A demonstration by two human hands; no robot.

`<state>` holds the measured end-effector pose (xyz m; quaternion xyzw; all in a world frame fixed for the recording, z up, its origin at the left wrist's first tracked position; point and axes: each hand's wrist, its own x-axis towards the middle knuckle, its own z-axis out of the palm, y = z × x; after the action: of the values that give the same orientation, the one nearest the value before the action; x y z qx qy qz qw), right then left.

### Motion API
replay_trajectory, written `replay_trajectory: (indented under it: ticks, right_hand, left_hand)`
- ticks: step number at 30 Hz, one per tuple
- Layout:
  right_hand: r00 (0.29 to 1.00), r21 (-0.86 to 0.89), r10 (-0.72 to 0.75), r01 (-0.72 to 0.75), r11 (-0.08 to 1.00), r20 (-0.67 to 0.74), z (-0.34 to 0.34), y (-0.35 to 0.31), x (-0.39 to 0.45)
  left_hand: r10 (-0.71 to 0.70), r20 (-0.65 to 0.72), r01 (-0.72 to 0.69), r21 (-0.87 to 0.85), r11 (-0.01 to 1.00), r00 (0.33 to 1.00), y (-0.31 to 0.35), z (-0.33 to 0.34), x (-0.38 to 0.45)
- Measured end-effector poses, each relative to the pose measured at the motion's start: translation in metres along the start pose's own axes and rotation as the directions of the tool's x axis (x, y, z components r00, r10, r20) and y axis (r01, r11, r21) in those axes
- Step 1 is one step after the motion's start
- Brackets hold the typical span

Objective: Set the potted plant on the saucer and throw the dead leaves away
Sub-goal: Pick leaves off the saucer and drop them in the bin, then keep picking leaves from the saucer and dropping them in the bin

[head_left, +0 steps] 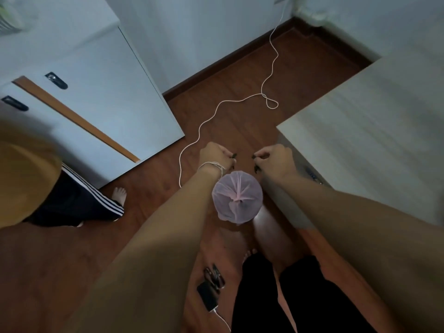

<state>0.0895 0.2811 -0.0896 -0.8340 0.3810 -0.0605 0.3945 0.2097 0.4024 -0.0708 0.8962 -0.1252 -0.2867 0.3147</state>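
At far left a second person (48,188) in a yellow top and striped dark trousers stands barefoot by a white cabinet (101,104). A white cable (206,121) snakes over the wooden floor (240,75) and wraps the wrist of the left hand (215,153), which is curled, pinching small dark leaves (234,155) in its fingertips. Below and between both hands stands a bin (236,197) lined with a pale pink bag. The right hand (276,159) is curled too, pinching more dark bits above the bin. A pale table (384,116) fills the right side. No pot or saucer is in view.
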Motion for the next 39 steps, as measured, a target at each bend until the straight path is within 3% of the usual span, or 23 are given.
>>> replay_trajectory:
  ticks: [9, 18, 27, 31, 34, 39]
  right_hand:
    - [0.997, 0.015, 0.010, -0.011, 1.000, 0.073, 0.026, 0.000, 0.015]
    - [0.976, 0.022, 0.138, -0.144, 0.989, 0.166, 0.012, 0.035, 0.014]
    - [0.983, 0.131, 0.166, -0.176, 0.976, 0.082, -0.063, 0.053, -0.007]
    - [0.982, 0.143, 0.188, -0.185, 0.972, -0.011, -0.105, 0.076, -0.031]
    - [0.964, 0.162, 0.261, -0.252, 0.954, -0.041, -0.143, 0.104, -0.059]
    - [0.921, 0.142, 0.348, -0.326, 0.935, -0.176, -0.219, 0.163, -0.130]
  left_hand:
    - [0.010, 0.033, -0.011, 0.050, 0.999, 0.999, -0.022, 0.012, 0.014]
    - [-0.011, 0.051, 0.005, 0.112, 0.994, 0.999, -0.025, 0.007, 0.013]
    - [0.077, 0.027, -0.081, 0.290, 0.953, 0.997, 0.033, -0.012, 0.015]
    - [0.153, 0.092, -0.170, 0.227, 0.959, 0.984, 0.081, -0.003, 0.015]
    - [0.223, 0.228, -0.252, 0.109, 0.962, 0.948, 0.123, 0.029, 0.007]
    - [0.414, 0.431, -0.521, 0.163, 0.838, 0.802, 0.193, 0.127, -0.022]
